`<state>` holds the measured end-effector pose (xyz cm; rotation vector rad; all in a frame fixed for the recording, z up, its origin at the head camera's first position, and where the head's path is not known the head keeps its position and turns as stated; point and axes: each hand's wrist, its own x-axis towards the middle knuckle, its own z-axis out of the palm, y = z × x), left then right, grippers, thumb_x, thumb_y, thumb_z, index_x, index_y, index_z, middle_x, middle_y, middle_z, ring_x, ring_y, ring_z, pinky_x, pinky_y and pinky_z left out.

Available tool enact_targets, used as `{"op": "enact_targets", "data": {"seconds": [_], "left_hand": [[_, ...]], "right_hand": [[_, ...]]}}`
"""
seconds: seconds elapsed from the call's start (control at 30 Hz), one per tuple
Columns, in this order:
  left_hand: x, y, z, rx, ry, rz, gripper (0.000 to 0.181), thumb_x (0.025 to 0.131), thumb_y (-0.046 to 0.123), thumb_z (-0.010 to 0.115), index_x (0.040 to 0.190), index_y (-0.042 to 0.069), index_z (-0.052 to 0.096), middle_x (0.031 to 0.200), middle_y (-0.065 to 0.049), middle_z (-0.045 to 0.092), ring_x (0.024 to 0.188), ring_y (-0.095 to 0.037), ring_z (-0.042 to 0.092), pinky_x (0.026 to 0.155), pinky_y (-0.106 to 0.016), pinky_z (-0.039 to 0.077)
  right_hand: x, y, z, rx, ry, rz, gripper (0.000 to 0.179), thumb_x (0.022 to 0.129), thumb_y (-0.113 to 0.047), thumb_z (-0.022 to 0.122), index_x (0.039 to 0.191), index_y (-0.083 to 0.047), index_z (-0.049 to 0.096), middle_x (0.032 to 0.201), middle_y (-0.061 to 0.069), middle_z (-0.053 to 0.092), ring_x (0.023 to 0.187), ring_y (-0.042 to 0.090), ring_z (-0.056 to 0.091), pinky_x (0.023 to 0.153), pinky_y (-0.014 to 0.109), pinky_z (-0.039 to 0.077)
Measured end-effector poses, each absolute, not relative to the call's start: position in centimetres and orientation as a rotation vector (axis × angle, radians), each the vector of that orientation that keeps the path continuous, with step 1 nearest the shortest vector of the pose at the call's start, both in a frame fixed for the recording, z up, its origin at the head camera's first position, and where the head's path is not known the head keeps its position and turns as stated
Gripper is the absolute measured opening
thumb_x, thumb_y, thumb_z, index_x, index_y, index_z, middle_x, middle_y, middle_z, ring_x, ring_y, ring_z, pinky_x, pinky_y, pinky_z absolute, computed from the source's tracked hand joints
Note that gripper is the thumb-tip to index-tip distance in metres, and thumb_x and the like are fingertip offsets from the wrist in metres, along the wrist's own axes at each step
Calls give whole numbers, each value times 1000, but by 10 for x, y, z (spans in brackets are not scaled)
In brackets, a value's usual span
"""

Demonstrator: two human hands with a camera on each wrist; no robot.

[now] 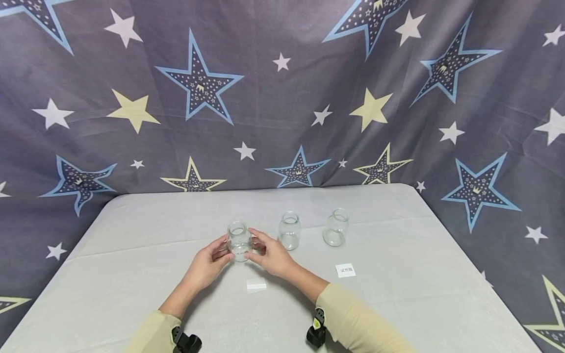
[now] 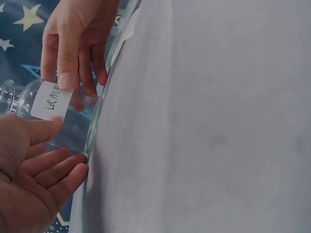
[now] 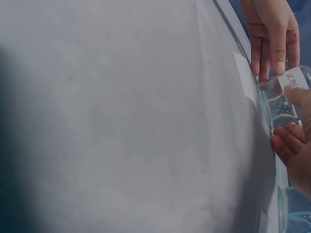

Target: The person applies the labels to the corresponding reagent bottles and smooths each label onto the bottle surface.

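Note:
A clear glass jar stands upright on the table at the left of a row, between both hands. In the left wrist view a white paper label with handwritten characters lies on its side. My left hand holds the jar from the left, its thumb on the label's edge and its fingers round the far side. From the right, my right hand grips the jar, its thumb also at the label. In the right wrist view the left hand is across the jar.
Two more glass jars, a middle one and a right one, stand to the right. A written white label lies before the right jar. Another white slip lies nearer me. A starry cloth hangs behind the grey table.

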<state>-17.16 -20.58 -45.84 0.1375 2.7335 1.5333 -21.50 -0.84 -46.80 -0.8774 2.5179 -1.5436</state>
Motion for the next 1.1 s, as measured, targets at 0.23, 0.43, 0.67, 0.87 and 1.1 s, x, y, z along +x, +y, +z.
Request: {"op": "enact_targets", "data": {"seconds": [0.23,0.43,0.67,0.87,1.1], "left_hand": [[-171,-208,-457,83,2808,1482,47,90,8,59,134,-3,45,125,-25,57,109,-37,60,89,-35,51],[-167,-214,-453,14,2873,1482,30,88,12,64,116,3,60,110,-17,67,93,-27,66,77,-29,53],[-157,-214,-441,-9,2848,1418,15,86,16,66,98,7,67,94,-7,70,81,-13,62,68,-20,49],[-148,-205,-431,51,2802,1369,16,85,19,67,97,7,68,85,-3,68,75,-10,59,64,-21,48],[-144,-188,-427,170,2756,1374,16,84,18,68,95,6,68,81,-1,67,71,-8,58,62,-20,47]], "right_hand": [[-215,-7,-466,-868,2547,-1511,54,88,-12,64,138,-9,44,118,14,64,100,25,65,85,25,52],[-213,-2,-462,-810,2608,-1465,43,90,-13,61,131,-9,51,118,14,65,96,23,66,82,23,52],[-207,9,-453,-809,2598,-1488,30,90,-15,60,119,-5,59,110,16,66,92,24,67,81,28,52],[-200,20,-447,-835,2605,-1456,28,90,-15,60,116,-5,59,107,16,66,87,22,65,78,27,52],[-191,37,-443,-832,2614,-1391,30,89,-19,62,116,-7,60,108,12,66,86,18,63,74,23,50]]}}
